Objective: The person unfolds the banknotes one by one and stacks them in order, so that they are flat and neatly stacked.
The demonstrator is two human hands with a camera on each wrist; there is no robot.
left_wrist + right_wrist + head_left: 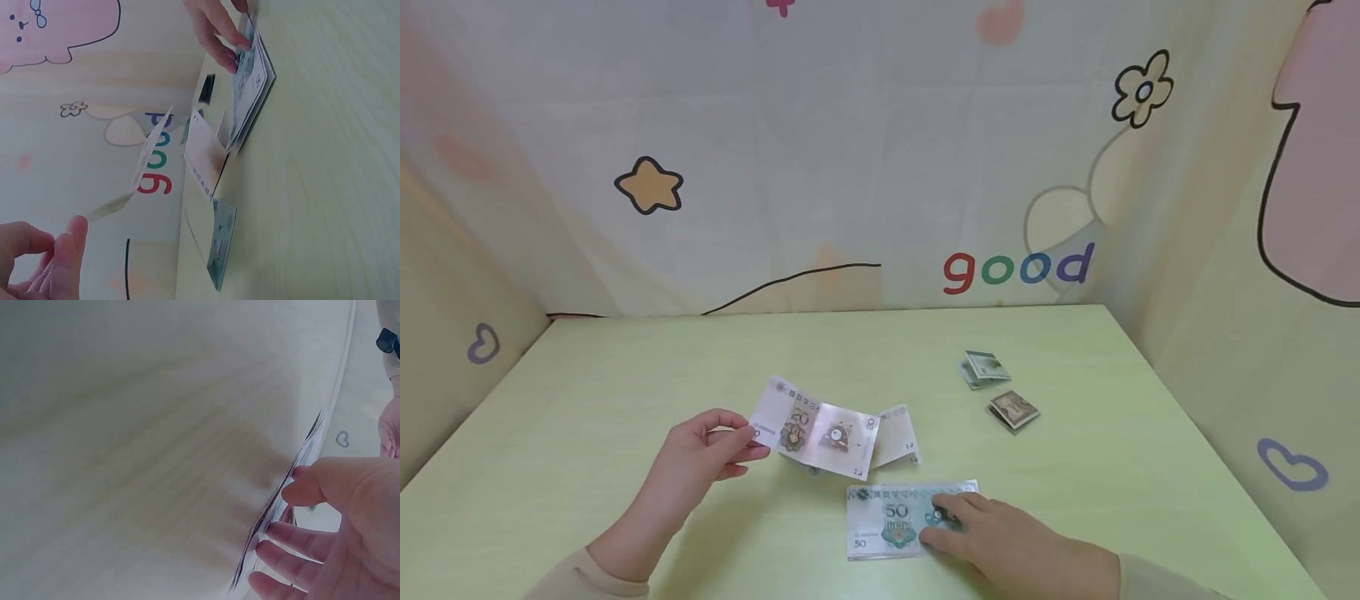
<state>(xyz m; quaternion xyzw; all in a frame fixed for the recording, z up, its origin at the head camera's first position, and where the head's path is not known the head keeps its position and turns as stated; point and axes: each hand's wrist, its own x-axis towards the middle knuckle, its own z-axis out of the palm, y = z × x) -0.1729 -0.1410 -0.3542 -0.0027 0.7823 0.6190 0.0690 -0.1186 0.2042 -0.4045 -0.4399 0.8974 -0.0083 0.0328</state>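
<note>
My left hand (707, 454) pinches the left end of a creased purplish-brown play banknote (842, 439) marked 20, held above the table. The left wrist view shows this note (150, 153) bent at its fold, its far half angled upward. My right hand (1011, 542) rests on a flat stack of play banknotes (868, 533) with a teal 50 on top. Its thumb (303, 490) and fingertips touch the stack's upper face. Just behind the held note, a pale folded note (897, 437) stands on the table, partly hidden.
Farther back on the right lie a folded green note (988, 367) and a folded brown note (1015, 410). A bluish-green folded note (222, 244) lies under the held one. Printed cloth walls (820, 192) border the light green table (625, 367) behind and at both sides.
</note>
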